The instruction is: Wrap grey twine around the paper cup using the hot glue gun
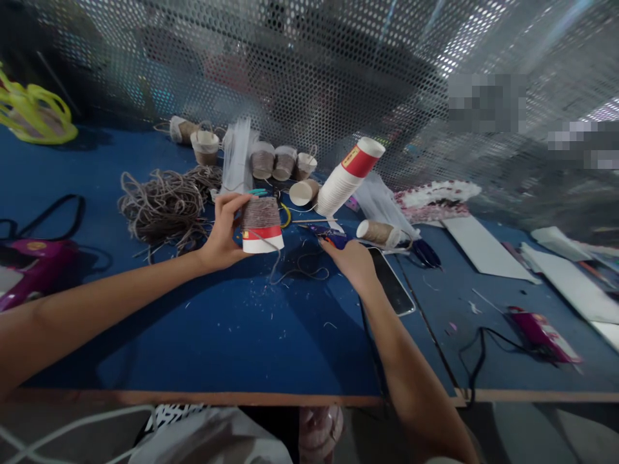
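My left hand is closed round a paper cup that is upside down, its white rim and red band at the bottom. Grey-brown yarn is wound round the upper part of the cup, and a loose strand trails from it onto the blue table. To the right, my right hand is closed on a dark blue tool with a narrow tip and a bit of orange; its exact kind is unclear. The fingers are partly hidden by the hand.
A heap of yarn lies at left. Several yarn-wrapped cups and a leaning stack of paper cups stand behind. A phone lies by my right wrist. Magenta glue guns lie at both sides. Perforated metal closes off the back.
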